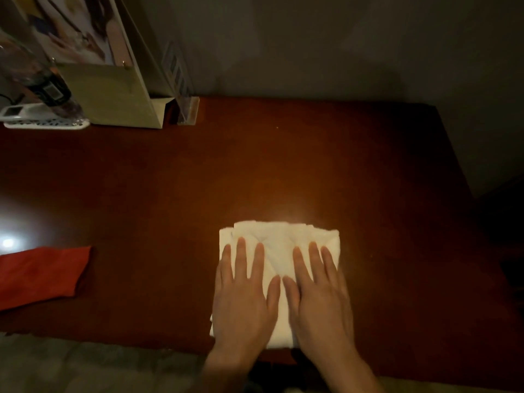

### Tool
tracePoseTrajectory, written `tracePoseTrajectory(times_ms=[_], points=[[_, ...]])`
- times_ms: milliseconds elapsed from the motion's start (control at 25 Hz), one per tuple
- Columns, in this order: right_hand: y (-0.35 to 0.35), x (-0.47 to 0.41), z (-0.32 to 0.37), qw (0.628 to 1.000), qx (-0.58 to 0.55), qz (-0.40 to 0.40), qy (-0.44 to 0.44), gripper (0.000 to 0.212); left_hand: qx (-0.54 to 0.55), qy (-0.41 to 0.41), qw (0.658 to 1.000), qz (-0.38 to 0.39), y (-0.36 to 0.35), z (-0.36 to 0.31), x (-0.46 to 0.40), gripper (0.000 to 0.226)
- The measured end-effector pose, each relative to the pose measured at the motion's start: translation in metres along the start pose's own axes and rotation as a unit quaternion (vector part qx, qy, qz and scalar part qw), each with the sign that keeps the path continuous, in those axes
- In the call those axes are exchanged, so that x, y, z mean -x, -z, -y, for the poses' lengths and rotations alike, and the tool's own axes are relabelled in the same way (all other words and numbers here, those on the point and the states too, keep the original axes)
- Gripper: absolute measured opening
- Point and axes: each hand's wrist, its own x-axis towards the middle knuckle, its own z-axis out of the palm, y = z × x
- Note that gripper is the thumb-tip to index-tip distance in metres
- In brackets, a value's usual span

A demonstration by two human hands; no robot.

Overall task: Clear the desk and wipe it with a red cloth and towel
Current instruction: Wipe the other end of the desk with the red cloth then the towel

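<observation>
Towel (279, 245) lies folded near front edge of desk (283, 165), w/ both palms flat on it: left hand (245, 296) and right hand (319, 299) side by side, fingers straight and spread, gripping nothing. Flat press prob. spreads weight so the pad slides w/o bunching. Red cloth (42, 275) sits well apart at left, set aside, untouched. Box (113, 95) and basket (45, 123) are tucked at back-left corner, leaving wiping room.
</observation>
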Motion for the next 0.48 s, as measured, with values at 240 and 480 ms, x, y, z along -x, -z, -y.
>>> tracePoseTrajectory(times_ms=[240, 480], points=[[-0.006, -0.028, -0.001, 1.000, 0.017, -0.020, 0.012, 0.056, -0.009, 0.005, 1.000, -0.015, -0.004, 0.000, -0.025, 0.069], [0.017, -0.086, 0.006, 0.999, -0.004, 0.033, 0.012, 0.059, -0.011, 0.009, 1.000, -0.020, 0.002, -0.001, -0.084, 0.072]])
